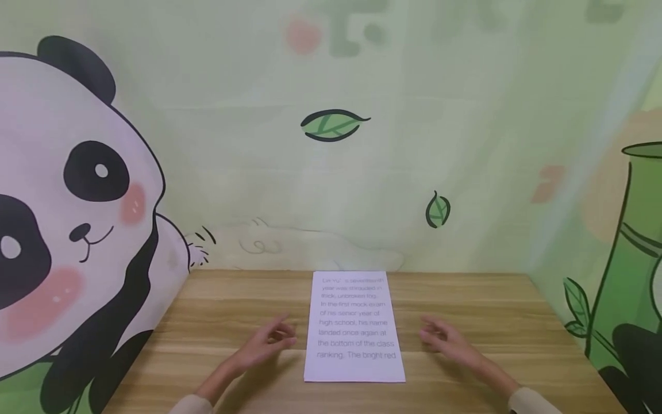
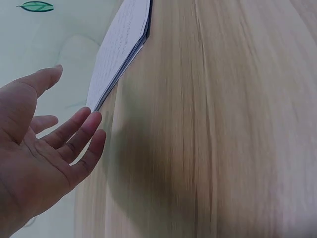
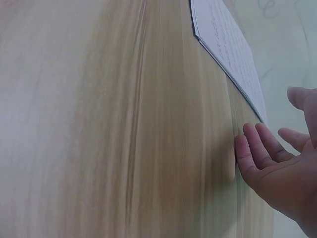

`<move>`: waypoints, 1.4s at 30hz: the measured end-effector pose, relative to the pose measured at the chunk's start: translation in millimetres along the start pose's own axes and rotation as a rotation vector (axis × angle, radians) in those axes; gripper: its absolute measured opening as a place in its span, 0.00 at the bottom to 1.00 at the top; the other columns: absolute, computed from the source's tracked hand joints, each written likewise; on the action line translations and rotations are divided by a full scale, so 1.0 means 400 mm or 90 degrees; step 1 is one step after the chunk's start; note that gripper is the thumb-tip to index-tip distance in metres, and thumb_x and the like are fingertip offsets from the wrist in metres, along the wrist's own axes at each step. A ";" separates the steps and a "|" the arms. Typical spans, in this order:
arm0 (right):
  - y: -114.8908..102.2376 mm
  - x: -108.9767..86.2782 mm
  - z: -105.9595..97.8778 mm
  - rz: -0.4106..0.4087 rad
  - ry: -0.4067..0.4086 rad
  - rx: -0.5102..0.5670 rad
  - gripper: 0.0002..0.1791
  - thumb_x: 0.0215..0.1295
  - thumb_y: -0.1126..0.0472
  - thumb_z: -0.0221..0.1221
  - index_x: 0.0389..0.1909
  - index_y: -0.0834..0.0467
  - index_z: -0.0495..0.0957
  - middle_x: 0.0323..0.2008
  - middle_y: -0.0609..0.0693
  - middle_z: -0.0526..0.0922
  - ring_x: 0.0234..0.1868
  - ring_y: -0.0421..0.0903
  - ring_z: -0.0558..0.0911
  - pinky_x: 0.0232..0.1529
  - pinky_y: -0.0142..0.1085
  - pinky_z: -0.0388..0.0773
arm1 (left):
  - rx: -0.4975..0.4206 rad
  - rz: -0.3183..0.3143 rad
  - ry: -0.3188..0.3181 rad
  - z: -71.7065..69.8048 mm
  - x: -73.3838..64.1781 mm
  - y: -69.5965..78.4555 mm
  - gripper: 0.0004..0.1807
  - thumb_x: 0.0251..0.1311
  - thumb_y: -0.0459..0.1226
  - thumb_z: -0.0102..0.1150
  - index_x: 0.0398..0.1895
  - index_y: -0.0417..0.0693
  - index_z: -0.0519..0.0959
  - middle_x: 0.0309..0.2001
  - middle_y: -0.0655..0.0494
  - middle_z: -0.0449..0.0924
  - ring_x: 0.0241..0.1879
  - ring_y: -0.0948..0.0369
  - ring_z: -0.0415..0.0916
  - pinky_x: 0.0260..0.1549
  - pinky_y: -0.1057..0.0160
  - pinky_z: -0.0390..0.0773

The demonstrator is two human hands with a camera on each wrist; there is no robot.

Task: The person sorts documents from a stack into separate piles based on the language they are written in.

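A stack of white paper [image 1: 354,369] printed with large English text lies on the wooden table, its far end near the wall. To its left hovers my left hand [image 1: 264,345], fingers loosely bent and a small gap from the paper's edge. My right hand [image 1: 450,343] mirrors it on the other side, palm turned inward. Neither hand holds anything. Several sheets show as layers along the side of the stack [image 2: 119,49] in the left wrist view. The right wrist view shows relaxed fingers [image 3: 257,144] beside the paper's edge.
The wooden table [image 1: 233,310] reaches back to a pale green wall cloth [image 1: 248,155]. Printed on that cloth are a large panda [image 1: 93,230] at left, leaves [image 1: 333,125] and a bamboo stalk [image 1: 615,287] at right.
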State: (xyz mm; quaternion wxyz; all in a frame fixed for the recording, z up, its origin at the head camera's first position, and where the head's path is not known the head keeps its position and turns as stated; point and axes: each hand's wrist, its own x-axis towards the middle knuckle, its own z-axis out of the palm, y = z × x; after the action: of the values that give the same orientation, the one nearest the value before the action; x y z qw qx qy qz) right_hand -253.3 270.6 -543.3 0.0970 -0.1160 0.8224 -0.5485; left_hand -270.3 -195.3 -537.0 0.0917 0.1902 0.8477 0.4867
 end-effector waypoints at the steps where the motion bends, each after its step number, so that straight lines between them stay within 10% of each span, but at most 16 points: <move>1: -0.002 0.003 0.004 0.001 -0.006 0.003 0.36 0.75 0.57 0.56 0.73 0.75 0.56 0.60 0.75 0.75 0.53 0.59 0.84 0.48 0.38 0.86 | 0.005 0.003 -0.007 0.002 0.000 0.000 0.40 0.69 0.41 0.61 0.77 0.31 0.55 0.57 0.36 0.80 0.56 0.45 0.80 0.58 0.50 0.79; 14: -0.026 0.029 0.062 0.017 -0.055 -0.019 0.36 0.74 0.57 0.57 0.69 0.80 0.59 0.54 0.71 0.80 0.49 0.56 0.85 0.44 0.39 0.86 | -0.003 -0.042 -0.034 0.049 0.014 0.020 0.37 0.67 0.41 0.63 0.74 0.33 0.63 0.56 0.37 0.79 0.53 0.47 0.79 0.54 0.47 0.79; 25: -0.043 0.050 0.096 0.043 -0.054 -0.097 0.33 0.74 0.55 0.58 0.68 0.75 0.66 0.55 0.66 0.82 0.51 0.53 0.83 0.42 0.37 0.84 | 0.060 0.005 -0.054 0.076 0.028 0.025 0.20 0.67 0.38 0.63 0.57 0.35 0.76 0.51 0.37 0.75 0.49 0.50 0.72 0.46 0.57 0.75; 42: -0.058 0.055 0.109 -0.040 -0.090 -0.097 0.26 0.72 0.63 0.58 0.65 0.76 0.71 0.53 0.67 0.83 0.50 0.53 0.82 0.43 0.29 0.79 | 0.052 -0.020 -0.055 0.089 0.027 0.044 0.26 0.65 0.37 0.64 0.63 0.32 0.75 0.51 0.37 0.74 0.46 0.51 0.73 0.42 0.60 0.74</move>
State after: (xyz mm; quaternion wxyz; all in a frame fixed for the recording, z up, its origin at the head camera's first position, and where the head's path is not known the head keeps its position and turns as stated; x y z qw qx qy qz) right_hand -259.7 217.3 -539.1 0.1286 -0.1874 0.8488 -0.4774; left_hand -263.9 -154.5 -539.7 0.1275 0.2014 0.8651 0.4414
